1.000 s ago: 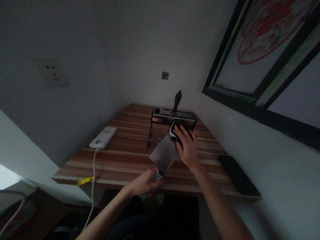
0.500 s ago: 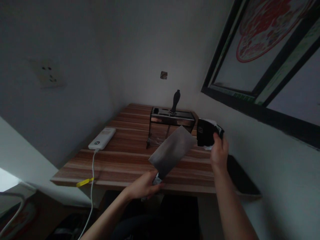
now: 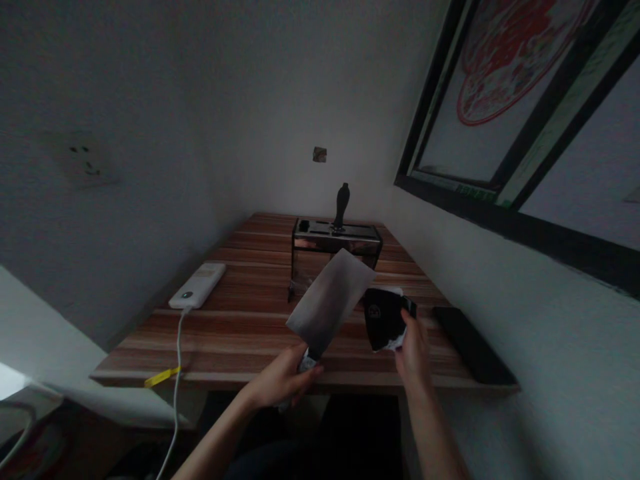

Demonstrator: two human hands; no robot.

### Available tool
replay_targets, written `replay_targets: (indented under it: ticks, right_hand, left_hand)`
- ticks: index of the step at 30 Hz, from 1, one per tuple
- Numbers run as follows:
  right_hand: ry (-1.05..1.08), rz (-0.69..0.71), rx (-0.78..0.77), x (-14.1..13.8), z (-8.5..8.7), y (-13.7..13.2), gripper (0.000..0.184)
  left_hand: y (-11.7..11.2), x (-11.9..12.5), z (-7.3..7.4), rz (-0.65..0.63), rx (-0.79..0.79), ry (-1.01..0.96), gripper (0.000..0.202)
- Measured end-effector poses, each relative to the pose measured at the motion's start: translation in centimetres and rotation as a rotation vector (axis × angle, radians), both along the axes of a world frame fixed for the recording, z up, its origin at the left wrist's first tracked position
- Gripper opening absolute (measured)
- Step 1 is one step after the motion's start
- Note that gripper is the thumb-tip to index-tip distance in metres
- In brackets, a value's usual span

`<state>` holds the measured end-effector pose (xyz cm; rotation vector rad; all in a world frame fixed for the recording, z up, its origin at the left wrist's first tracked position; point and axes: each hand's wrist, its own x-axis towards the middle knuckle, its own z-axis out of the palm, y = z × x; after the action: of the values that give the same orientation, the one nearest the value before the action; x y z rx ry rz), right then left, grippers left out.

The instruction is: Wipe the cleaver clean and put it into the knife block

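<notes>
Wood-grain desk [image 3: 240, 327], brown stripes, sits in a wall corner. Landmark is the steel knife rack [image 3: 335, 243], at the back of the desk, close to the wall. Black-framed picture [image 3: 525, 113] with a red round motif is on the wall above and right of the rack. Cleaver [image 3: 330, 300] is directly in front of the rack, its broad grey blade slanting up from the near side, top corner overlapping the rack's front in view. Flat black slab [image 3: 473, 347] lies front-right of the rack, by the right wall; phone or tablet, can't tell. Black cloth [image 3: 385, 319] with white edging is in front of the rack's right end, just beside the blade, touching or not unclear. White power bank [image 3: 197, 285] lies left of the rack, with a white cable [image 3: 176, 347] running from it forward off the edge. Left hand [image 3: 280, 380], front of the rack: grip clamped on the cleaver's handle. Right hand [image 3: 413, 347], front-right of the rack: grip pinched tight on the cloth's lower edge. One black handle [image 3: 341, 203] stands upright out of the rack's top. Yellow tag [image 3: 161, 377] is on the cable, far front-left of the rack.
</notes>
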<state>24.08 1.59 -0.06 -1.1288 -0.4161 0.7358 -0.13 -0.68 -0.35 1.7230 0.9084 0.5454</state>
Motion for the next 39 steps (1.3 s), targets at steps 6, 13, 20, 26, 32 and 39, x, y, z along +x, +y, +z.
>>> replay_targets:
  ticks: [6, 13, 20, 26, 32, 39]
  right_hand:
    - [0.081, 0.218, -0.074, -4.3, -2.0, -2.2, 0.027]
    - [0.067, 0.31, -0.031, -7.3, -1.2, -3.1, 0.032]
    - [-0.173, 0.246, -0.033, -7.0, -2.0, -4.0, 0.038]
    - [-0.327, 0.182, -0.031, -6.9, -2.4, -4.5, 0.036]
    - [-0.259, 0.131, -0.028, -7.2, -2.0, -4.9, 0.042]
    - [-0.196, 0.139, 0.001, -7.2, -2.6, -5.5, 0.042]
  left_hand:
    - [-0.2, 0.1, -0.6, 0.023, -0.036, -0.105, 0.032]
    - [-0.5, 0.8, -0.2, 0.03, -0.084, -0.182, 0.032]
    - [-0.7, 1.6, 0.5, 0.028, -0.016, -0.063, 0.032]
    - [-0.4, 2.0, 1.2, 0.135, 0.152, 0.181, 0.027]
    - [-1.1, 2.7, 1.6, 0.252, 0.215, 0.24, 0.037]
    - [-1.9, 2.5, 2.4, 0.382, 0.286, 0.482, 0.039]
